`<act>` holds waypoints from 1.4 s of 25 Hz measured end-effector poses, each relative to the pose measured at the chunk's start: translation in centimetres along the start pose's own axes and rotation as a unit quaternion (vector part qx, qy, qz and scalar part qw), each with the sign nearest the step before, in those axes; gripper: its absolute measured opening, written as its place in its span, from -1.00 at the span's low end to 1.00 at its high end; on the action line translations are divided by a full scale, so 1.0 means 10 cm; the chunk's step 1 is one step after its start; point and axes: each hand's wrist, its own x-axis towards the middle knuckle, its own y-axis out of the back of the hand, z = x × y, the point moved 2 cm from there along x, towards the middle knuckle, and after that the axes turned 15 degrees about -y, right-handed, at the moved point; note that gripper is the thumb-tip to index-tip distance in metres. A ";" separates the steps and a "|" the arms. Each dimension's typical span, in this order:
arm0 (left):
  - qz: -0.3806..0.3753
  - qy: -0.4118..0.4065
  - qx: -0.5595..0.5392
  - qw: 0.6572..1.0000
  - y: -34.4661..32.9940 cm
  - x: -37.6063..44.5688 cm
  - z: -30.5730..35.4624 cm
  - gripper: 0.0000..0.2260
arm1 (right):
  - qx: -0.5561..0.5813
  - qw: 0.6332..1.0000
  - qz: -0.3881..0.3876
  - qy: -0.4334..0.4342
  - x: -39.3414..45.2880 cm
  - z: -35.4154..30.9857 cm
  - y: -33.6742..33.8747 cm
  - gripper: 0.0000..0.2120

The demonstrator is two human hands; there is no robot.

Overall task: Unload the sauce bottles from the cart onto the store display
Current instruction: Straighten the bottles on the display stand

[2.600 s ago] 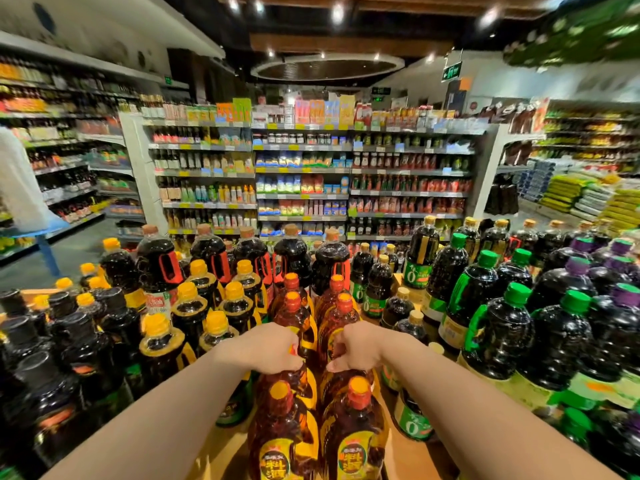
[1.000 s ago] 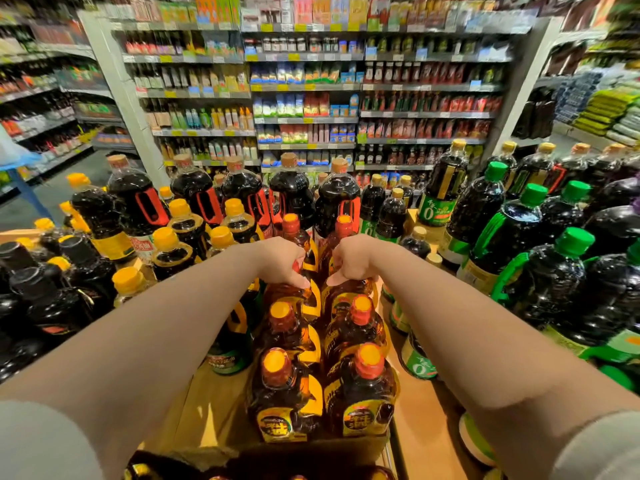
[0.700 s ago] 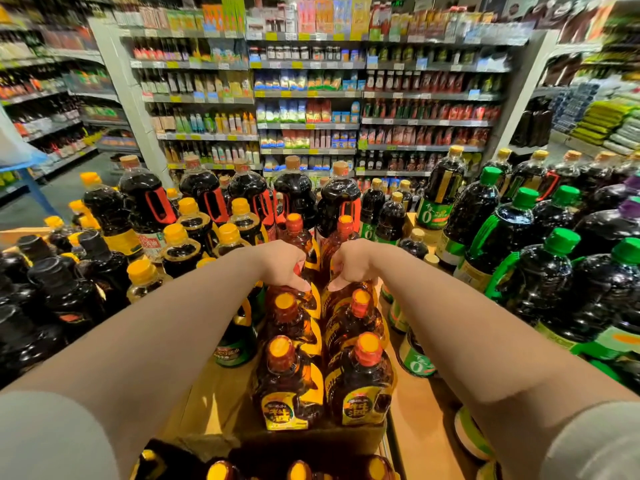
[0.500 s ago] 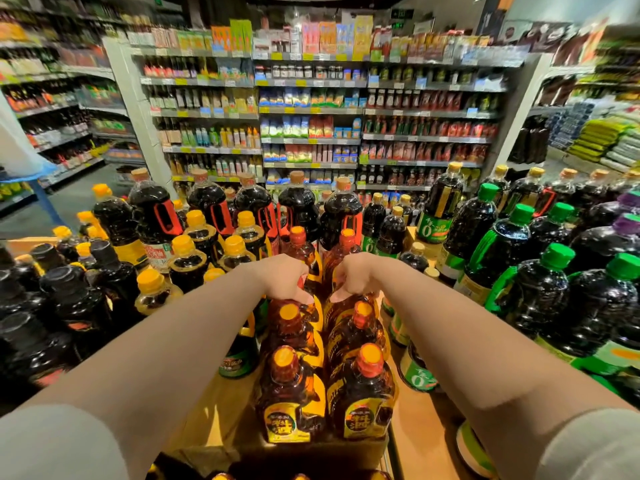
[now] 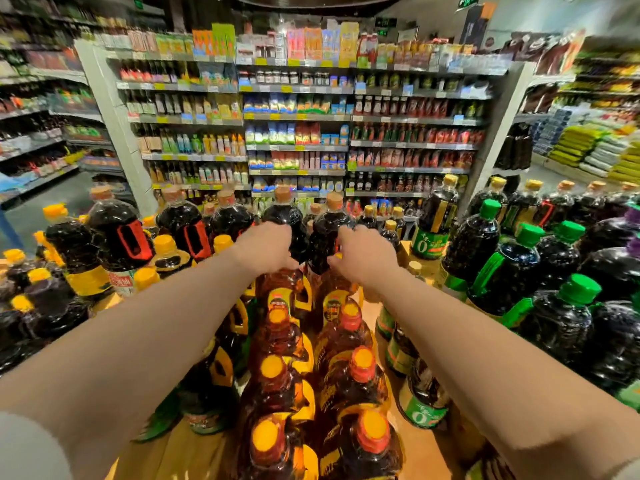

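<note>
Left hand [image 5: 268, 249] curled over top of an amber bottle [image 5: 282, 289], far end of left row; cap hidden under palm. Right hand [image 5: 363, 258] likewise gripping top of the neighbouring amber bottle [image 5: 337, 299]. Two amber rows running back toward near edge of wooden display [image 5: 194, 448]. Dark red-handled bottles [image 5: 188, 230] just beyond hands, green-capped bottles [image 5: 512, 268] toward right edge, yellow-capped bottles [image 5: 74, 251] at left. Shelving [image 5: 298, 133] behind, blurred.

Bright overhead store light is glaring off the dark bottles [image 5: 512, 268]; motion blur and fisheye warping are smearing the edges.
</note>
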 end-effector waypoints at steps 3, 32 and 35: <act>-0.127 -0.049 -0.003 0.991 -0.25 0.26 -0.14 -0.41 | -0.014 0.992 -0.125 0.010 0.22 0.00 -0.28 -0.46; -0.180 -0.034 -0.085 0.979 -0.56 0.05 0.00 -0.35 | -0.048 0.951 -0.292 0.093 0.01 -0.17 -0.25 -0.52; -0.178 -0.031 -0.077 0.980 -0.48 -0.01 0.07 -0.37 | -0.038 0.955 -0.278 0.094 0.01 -0.15 -0.27 -0.53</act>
